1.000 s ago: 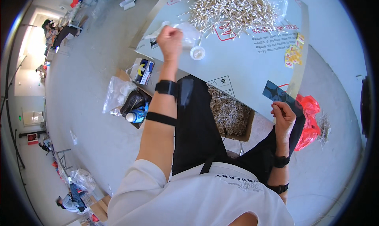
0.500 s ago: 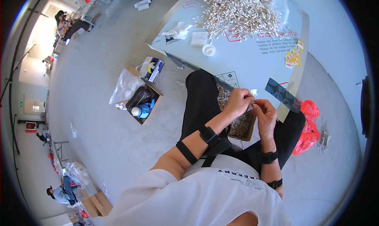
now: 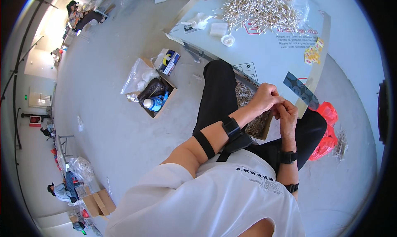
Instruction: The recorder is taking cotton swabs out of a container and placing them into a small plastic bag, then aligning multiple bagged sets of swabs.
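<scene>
My left hand (image 3: 264, 99) and my right hand (image 3: 286, 115) meet above my lap, fingertips pinched together and touching. Whatever lies between them is too small or hidden to make out. Just below them an open cardboard box (image 3: 264, 134) rests between my thighs, filled with cotton swabs (image 3: 245, 91); my left wrist and hand cover part of it. In front of me, on the table (image 3: 264, 50), a large heap of cotton swabs (image 3: 262, 7) spreads out of a clear plastic bag (image 3: 303, 7).
The table also bears a round white tub (image 3: 227, 40), a white stack (image 3: 218, 29), yellow-and-white packets (image 3: 313, 54) and a dark patterned strip (image 3: 300, 90) at its edge. Red plastic bags (image 3: 326, 131) lie right; an open carton (image 3: 165, 102) with a bottle stands left. People sit farther left.
My fingertips have come closer together, and the left hand now overlaps the right one's fingers. The whole view has shifted slightly, so the table and floor things appear higher and farther right.
</scene>
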